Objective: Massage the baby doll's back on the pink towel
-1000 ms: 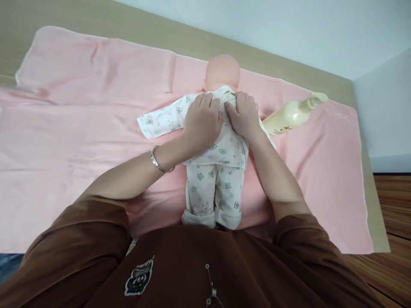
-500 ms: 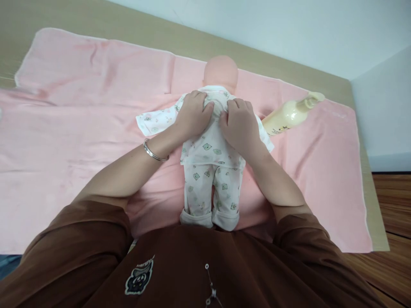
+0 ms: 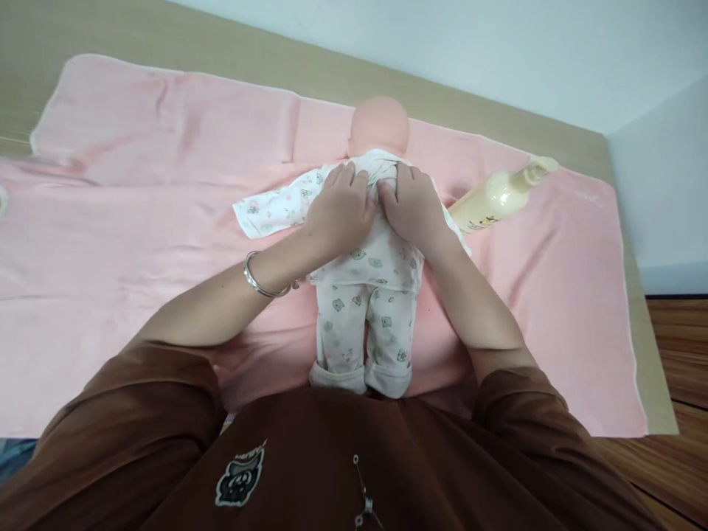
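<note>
**Side by Side**

Left hand (image 3: pixel 341 214) and right hand (image 3: pixel 414 208) rest on a patterned top (image 3: pixel 381 267) (whether pinching fabric, impossible to tell), perhaps for even pressure; its doll (image 3: pixel 379 125) lies on pink cloth (image 3: pixel 144 228), likely padding, near a bottle (image 3: pixel 495 196).

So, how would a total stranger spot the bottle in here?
Find the big pink cloth spread over the table, then the doll in printed white clothes lying on it. Just right of the doll is the bottle: glossy, pale yellow, with a pump top neither cloth nor clothes have.
</note>
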A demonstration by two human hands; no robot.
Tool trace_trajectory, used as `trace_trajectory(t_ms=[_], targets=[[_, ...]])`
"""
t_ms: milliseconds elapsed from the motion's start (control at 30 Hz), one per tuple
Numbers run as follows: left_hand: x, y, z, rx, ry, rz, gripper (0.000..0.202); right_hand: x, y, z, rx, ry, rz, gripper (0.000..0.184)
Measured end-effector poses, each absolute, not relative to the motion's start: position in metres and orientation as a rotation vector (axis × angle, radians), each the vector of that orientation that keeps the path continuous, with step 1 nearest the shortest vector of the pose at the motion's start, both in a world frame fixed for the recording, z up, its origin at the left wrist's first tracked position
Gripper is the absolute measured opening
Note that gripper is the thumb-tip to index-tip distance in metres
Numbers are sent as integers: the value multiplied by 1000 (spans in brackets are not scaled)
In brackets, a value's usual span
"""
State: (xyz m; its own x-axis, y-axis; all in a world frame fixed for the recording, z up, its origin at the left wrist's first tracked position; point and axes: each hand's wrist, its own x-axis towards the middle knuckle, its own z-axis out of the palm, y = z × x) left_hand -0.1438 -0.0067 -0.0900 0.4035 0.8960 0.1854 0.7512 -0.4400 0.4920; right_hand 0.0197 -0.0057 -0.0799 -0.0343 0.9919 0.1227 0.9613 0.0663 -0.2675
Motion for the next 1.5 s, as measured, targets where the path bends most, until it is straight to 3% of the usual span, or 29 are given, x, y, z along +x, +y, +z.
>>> trace_trajectory(t_ms=[233,367,533,800,1100,1267,1500], targets=[[-152,28,-101,2404,1382,615,37,-6,-44,-53,-1963,-2258,106,36],[-151,38,-107,2347,1453,538,37,-9,-44,-56,-1945,-2204,141,41],[-145,18,-114,2396,1489,775,47,4,-24,-68,-1997,-2071,269,51],[-141,-10,-93,2442,1405,596,54,22,2,-85,-2038,-2074,250,55],[-148,20,-107,2384,1320,712,36,8,-36,-60,-2009,-2306,53,55],[-149,34,-112,2318,1358,706,35,0,-44,-58,-1990,-2341,11,63],[-144,16,-113,2295,1395,754,50,11,-21,-71,-1931,-2209,93,41]])
